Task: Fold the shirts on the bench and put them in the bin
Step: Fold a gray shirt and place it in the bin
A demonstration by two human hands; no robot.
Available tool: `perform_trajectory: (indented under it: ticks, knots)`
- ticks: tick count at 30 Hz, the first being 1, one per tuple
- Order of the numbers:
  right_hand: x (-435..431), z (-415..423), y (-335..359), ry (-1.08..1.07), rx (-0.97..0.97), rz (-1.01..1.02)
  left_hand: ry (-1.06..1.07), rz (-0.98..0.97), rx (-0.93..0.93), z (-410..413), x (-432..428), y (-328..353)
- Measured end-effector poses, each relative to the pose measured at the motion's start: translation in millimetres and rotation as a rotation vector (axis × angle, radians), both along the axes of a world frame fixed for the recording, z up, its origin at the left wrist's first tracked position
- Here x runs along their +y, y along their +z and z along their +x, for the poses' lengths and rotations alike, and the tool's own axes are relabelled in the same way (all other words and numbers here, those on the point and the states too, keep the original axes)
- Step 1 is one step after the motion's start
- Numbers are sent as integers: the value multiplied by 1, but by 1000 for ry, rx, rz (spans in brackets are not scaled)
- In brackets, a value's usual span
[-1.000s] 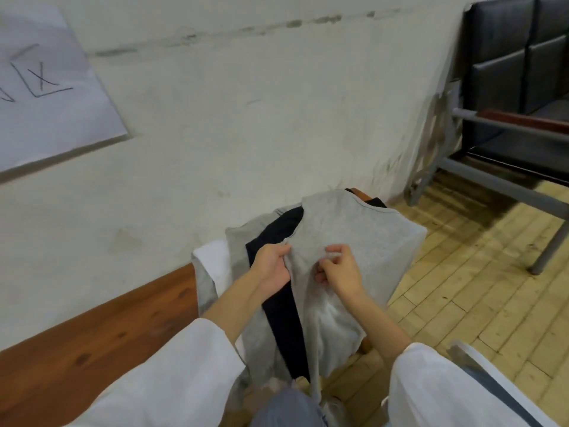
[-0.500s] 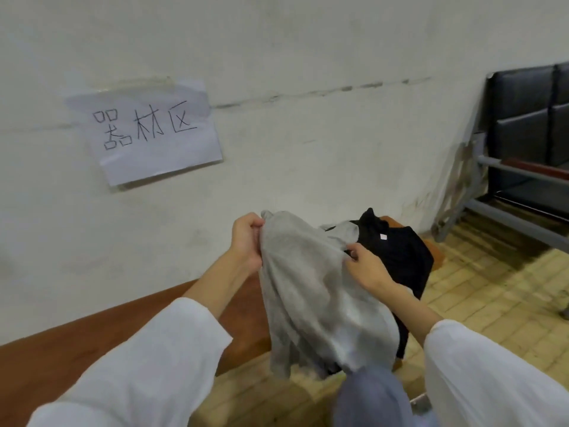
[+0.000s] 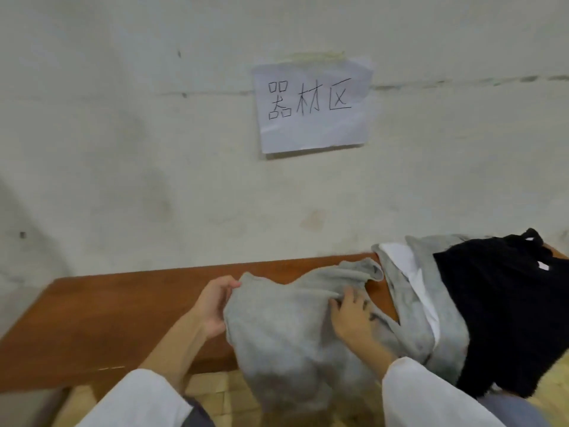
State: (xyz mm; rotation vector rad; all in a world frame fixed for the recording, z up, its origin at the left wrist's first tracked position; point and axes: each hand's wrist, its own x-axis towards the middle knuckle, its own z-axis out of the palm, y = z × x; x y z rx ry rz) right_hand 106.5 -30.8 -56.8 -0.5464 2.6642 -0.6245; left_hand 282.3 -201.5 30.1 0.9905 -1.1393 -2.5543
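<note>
A grey shirt point(image 3: 286, 328) lies crumpled on the brown wooden bench point(image 3: 117, 309), its lower part hanging over the front edge. My left hand point(image 3: 212, 303) grips the shirt's left edge, thumb on top of the fabric. My right hand point(image 3: 351, 315) rests on the shirt's right side with its fingers bunching the cloth. To the right sits a pile: another grey shirt point(image 3: 431, 303), a white shirt point(image 3: 406, 266) and a black shirt point(image 3: 505, 303) draped over the bench end. No bin is in view.
A whitish wall point(image 3: 154, 149) runs directly behind the bench, with a paper sign point(image 3: 311, 103) taped to it. Bare bench top stretches left of the shirt. Pale wooden floor point(image 3: 215, 389) shows under the bench's front edge.
The grey shirt was lifted off the pile, carried left through the air and laid on the bench. My view swung left; the dark chairs are gone from sight.
</note>
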Motion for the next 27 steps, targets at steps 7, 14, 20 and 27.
perform_trajectory:
  ticks: [7, 14, 20, 27]
  knots:
    - [-62, 5, -29, 256, 261, 231, -191, -134, -172, 38, -41, -49]
    - [-122, -54, -42, 571, 357, 192, 496, -800, -485, 1, -63, -88]
    - [-182, -89, -40, 542, 299, 154, 583, -1180, -580, -27, -78, -110]
    - [-184, -79, -34, 280, 495, -418, 457, -970, -704, -47, -108, -101]
